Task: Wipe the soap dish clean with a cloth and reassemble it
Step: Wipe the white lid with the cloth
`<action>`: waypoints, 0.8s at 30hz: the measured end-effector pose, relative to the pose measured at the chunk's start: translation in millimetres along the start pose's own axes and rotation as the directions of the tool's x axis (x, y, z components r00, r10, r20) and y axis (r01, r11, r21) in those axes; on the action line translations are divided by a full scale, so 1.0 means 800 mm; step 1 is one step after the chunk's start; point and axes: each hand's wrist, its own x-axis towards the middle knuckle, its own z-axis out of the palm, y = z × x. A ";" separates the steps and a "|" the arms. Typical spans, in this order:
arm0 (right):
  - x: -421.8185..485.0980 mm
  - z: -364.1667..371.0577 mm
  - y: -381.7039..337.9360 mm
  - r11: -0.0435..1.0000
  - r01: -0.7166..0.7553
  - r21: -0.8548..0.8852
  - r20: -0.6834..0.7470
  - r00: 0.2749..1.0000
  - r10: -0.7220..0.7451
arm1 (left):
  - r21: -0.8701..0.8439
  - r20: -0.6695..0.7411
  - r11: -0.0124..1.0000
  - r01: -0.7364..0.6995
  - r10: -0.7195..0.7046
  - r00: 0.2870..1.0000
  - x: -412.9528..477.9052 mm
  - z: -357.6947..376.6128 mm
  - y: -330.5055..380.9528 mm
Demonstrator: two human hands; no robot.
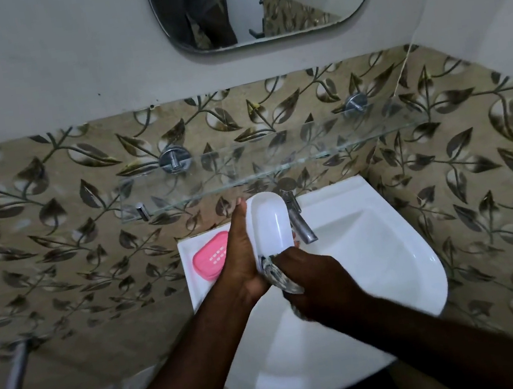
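Leafy tiles [64,189] cover the wall behind a white sink [426,269]. At twelve o'clock over the bowl, the left hand [241,256] holds the white dish [269,222] up on its end. The thumb lies along the dish's nine o'clock edge. Fingertips peek round the three o'clock edge, so the hand wraps it from behind. At six o'clock of the dish, the right hand [321,281] is closed tight round a patterned cloth [277,274], which touches the dish's low end. The pink tray [211,256] lies flat on the sink's ledge at nine o'clock, just beside the left hand.

I think the dish is light, hard plastic. It looks smooth, and it may be slippery if wet. Holding it by both long edges looks best. The cloth is soft and should bend into corners.

Room is tight up top. The tap [300,221] sits just beside the dish at three o'clock, and a glass shelf [245,176] hangs near at twelve. Toward six o'clock the bowl is wide open, so a drop would likely land there.
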 end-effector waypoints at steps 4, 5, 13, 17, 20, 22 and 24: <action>0.002 -0.012 0.038 0.976 0.149 -0.159 0.201 0.973 -0.116 | -0.025 -0.002 0.998 0.061 -0.061 0.998 0.005 -0.007 0.004; 0.005 -0.012 0.043 0.975 0.151 -0.164 0.235 0.966 -0.110 | -0.034 -0.007 0.997 0.076 -0.076 0.997 0.006 -0.008 0.004; 0.031 -0.050 0.040 0.523 -0.545 0.655 0.296 0.822 0.486 | -0.126 0.130 0.986 0.107 -0.091 0.987 0.004 -0.020 0.002; 0.027 -0.065 0.045 -0.203 -0.431 0.879 0.466 0.690 0.554 | -0.097 0.183 0.990 0.103 -0.084 0.980 0.002 -0.021 0.006; 0.023 -0.061 0.045 -0.339 -0.397 0.853 0.522 0.649 0.554 | -0.029 0.213 0.993 0.111 -0.102 0.972 0.004 -0.018 0.004; 0.018 -0.056 0.045 -0.377 -0.394 0.838 0.544 0.647 0.534 | -0.053 0.181 0.992 0.112 -0.100 0.978 0.008 -0.018 0.001; 0.016 -0.055 0.046 -0.348 -0.400 0.848 0.530 0.649 0.546 | -0.028 0.150 0.996 0.090 -0.084 0.985 0.016 -0.022 -0.003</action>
